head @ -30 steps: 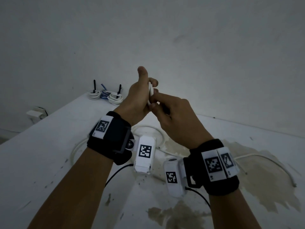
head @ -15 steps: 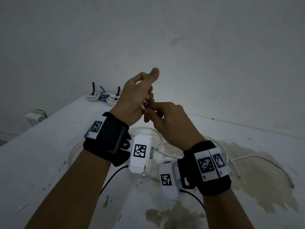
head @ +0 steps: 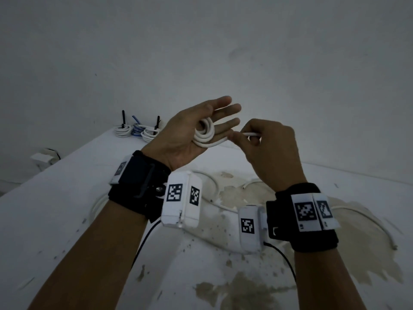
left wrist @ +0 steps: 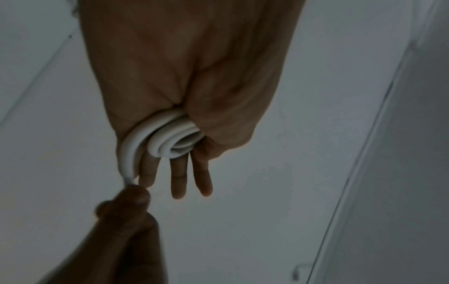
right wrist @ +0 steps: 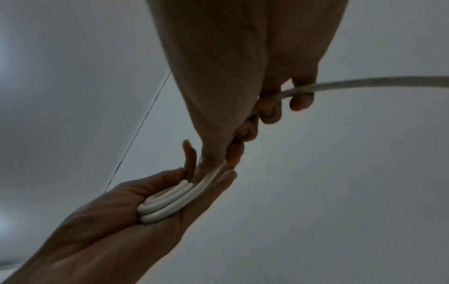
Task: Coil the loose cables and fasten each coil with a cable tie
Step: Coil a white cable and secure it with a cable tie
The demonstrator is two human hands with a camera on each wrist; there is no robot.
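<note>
L hand [head: 187, 133]: fingers [head: 225, 113] straight, palm up, thumb tucked thru white cable coil [head: 204, 134] lying on palm. R hand [head: 268, 146]: fingers curled, thumb + forefinger pinching loose cable [right wrist: 364, 81] just beside L fingertips; rest trails off past R little finger. Both hands raised above table [head: 44, 220]. Three tied coils [head: 136, 130] w/ black ties at table's far left corner. More white cable on table under wrists.

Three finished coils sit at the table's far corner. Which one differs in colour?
The middle coil: it is blue, while the left coil and the right coil beside it are white.
</note>
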